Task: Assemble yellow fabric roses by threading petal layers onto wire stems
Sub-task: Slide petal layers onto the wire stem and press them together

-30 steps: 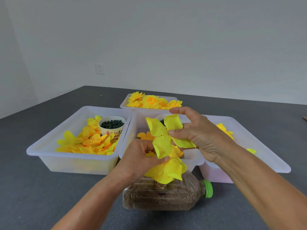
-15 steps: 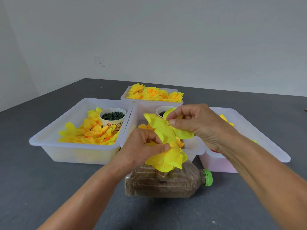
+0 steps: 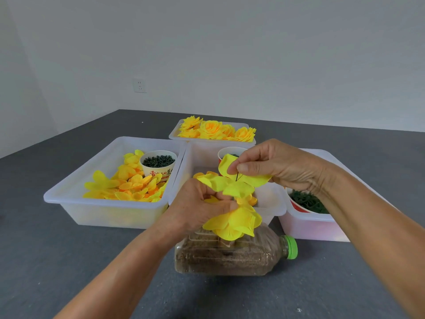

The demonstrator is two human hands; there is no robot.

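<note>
1. I see my left hand (image 3: 195,207) gripping a part-made yellow rose (image 3: 234,223) above a lying bottle (image 3: 230,256).
2. My right hand (image 3: 276,166) pinches a petal layer (image 3: 232,183); a thin dark wire stem (image 3: 236,176) pokes up through it.
3. Behind are white trays: the left tray (image 3: 69,192) holds loose petals (image 3: 128,183) and a cup (image 3: 158,165), the far tray (image 3: 174,134) holds finished roses (image 3: 216,130).

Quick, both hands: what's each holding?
Left hand: grips the layered yellow rose.
Right hand: pinches a petal layer on the wire stem.
</note>
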